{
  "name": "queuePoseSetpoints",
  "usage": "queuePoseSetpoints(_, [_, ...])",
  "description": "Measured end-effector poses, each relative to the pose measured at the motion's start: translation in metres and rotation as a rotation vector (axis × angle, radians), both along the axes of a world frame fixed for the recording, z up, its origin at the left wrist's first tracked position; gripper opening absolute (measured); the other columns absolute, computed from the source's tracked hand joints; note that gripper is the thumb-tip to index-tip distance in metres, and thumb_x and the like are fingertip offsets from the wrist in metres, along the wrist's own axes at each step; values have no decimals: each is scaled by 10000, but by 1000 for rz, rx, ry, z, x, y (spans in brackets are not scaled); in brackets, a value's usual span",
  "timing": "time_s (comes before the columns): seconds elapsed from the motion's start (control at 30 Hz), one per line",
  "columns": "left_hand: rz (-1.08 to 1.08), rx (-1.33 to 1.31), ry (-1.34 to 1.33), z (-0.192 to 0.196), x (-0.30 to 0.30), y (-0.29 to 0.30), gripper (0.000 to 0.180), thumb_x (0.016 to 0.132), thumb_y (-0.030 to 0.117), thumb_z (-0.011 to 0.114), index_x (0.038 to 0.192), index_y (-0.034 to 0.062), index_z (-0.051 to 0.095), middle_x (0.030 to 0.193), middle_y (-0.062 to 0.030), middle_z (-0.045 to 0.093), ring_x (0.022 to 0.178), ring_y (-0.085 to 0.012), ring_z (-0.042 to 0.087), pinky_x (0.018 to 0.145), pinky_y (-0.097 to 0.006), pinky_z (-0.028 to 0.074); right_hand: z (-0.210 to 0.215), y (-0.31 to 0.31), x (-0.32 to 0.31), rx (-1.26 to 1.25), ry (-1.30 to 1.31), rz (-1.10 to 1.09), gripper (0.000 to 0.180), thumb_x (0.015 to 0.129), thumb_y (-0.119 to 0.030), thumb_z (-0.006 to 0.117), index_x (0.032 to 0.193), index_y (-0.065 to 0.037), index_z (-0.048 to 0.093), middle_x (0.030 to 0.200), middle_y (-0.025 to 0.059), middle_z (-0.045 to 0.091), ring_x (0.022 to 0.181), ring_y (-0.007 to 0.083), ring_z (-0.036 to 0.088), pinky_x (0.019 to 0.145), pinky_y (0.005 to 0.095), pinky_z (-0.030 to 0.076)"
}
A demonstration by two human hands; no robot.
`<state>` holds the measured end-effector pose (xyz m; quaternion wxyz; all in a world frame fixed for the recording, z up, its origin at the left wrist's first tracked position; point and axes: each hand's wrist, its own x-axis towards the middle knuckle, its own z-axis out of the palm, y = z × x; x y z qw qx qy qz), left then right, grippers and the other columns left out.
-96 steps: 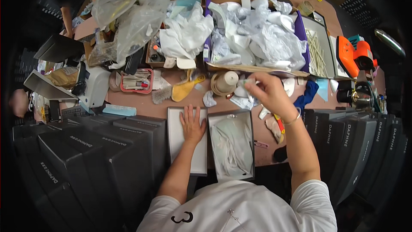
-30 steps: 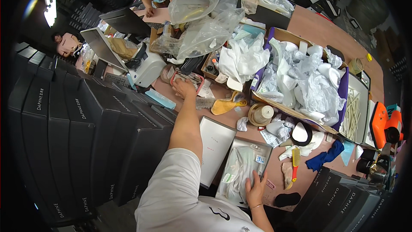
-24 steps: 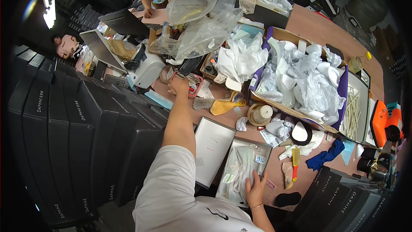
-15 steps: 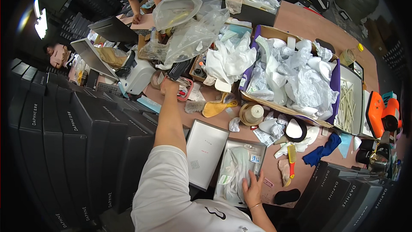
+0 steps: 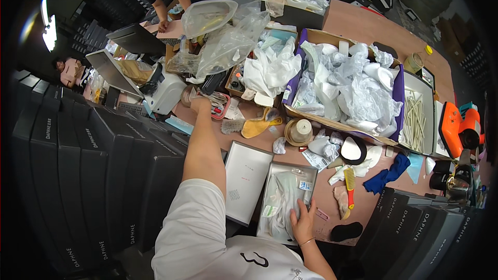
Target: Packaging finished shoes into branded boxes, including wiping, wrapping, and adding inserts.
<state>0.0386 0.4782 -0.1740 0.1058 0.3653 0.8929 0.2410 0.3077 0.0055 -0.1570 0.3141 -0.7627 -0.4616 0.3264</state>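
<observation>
My left hand (image 5: 201,105) reaches far forward to the left side of a pink-rimmed basket (image 5: 226,108) of small items. Its fingers point away from me and are hard to make out. Just beyond it lies a black object (image 5: 213,82) whose kind I cannot tell. My right hand (image 5: 303,223) rests with spread fingers at the right edge of an open shoebox (image 5: 264,232). Inside the box is a whitish wrapped bundle (image 5: 282,199) with a small blue-and-white label. The box's lid (image 5: 248,176) lies inside-up to its left.
Stacked dark shoeboxes (image 5: 119,161) stand at left, more (image 5: 415,223) at right. A large carton (image 5: 402,98) of crumpled paper stands ahead. A brush (image 5: 233,126), a yellow-and-red comb brush (image 5: 350,189) and a blue cloth (image 5: 388,175) lie about. Another person's hand (image 5: 163,26) rests at the far table.
My left hand has shifted slightly left beside the basket, uncovering more of its contents. The view has moved a little. My right hand stays at the shoebox's edge.
</observation>
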Motion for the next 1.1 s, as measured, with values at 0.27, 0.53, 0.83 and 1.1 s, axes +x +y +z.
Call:
queuePoseSetpoints(0.27, [24, 570, -482, -30, 30, -55, 200, 821, 147, 610, 771, -45, 587, 787, -169, 674, 671, -235, 668, 652, -347, 549, -1, -1, 1, 68, -7, -4, 409, 823, -149, 669, 1200, -16, 582, 1407, 320, 321, 1256, 483, 383, 1056, 460, 336])
queuePoseSetpoints(0.53, [-427, 556, -1081, 63, 116, -226, 170, 931, 104, 547, 790, 9, 543, 729, -71, 612, 636, -134, 625, 590, -259, 529, -6, -5, 2, 125, -27, -10, 443, 845, -173, 657, 1242, -9, 548, 1395, 324, 339, 1264, 471, 382, 1056, 450, 342])
queuePoseSetpoints(0.83, [-1010, 92, -601, 30, 53, -411, 127, 853, 86, 648, 925, 4, 584, 940, -121, 587, 828, -250, 609, 671, -329, 516, 11, -32, 6, 225, 53, -117, 460, 919, -157, 559, 1347, -38, 438, 1406, 250, 373, 1292, 407, 380, 1076, 415, 325])
queuePoseSetpoints(1.1, [-1305, -369, -278, -24, 15, -401, 264, 817, 242, 655, 828, -11, 580, 754, -173, 590, 722, -372, 592, 673, -449, 476, 32, -32, -38, -14, -630, 266, 430, 844, -147, 578, 1273, -173, 562, 1432, 121, 415, 1387, 381, 254, 1102, 627, 137])
